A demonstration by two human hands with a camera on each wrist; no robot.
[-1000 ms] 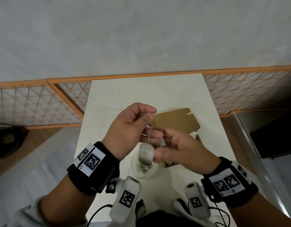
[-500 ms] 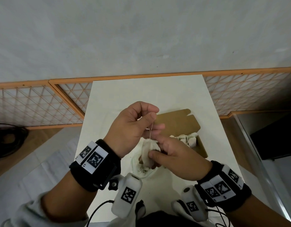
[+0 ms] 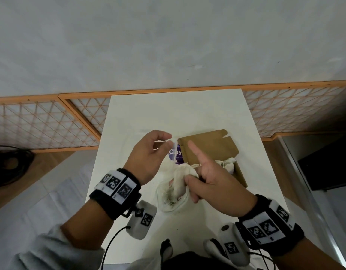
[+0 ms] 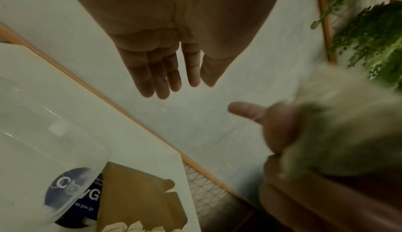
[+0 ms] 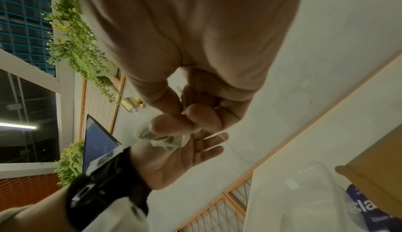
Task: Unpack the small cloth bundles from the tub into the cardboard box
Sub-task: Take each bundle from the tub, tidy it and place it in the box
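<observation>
Fingers (image 3: 193, 193) of my right hand (image 3: 213, 184) curl round one small cloth bundle (image 3: 183, 177), thumb and lower fingers pinching it, while the index finger sticks straight out toward the far side. That hand hovers above the clear tub (image 3: 171, 199), wrist low and near me, palm turned left. My left hand (image 3: 148, 156) floats just left of it, raised, palm facing right, its fingers relaxed and loosely spread, holding nothing I can see; the left wrist view shows them hanging straight.

One tub sits on the white desk (image 3: 178, 114), near the middle, with dark specks on its bottom; what else it holds is hidden by the bundle. One cardboard box (image 3: 209, 149) lies just right of it and a little farther off, flap open, with several pale bundles (image 3: 227, 164) inside; they bunch together and I cannot count them. One purple printed card (image 3: 177, 154) lies between tub and box.
</observation>
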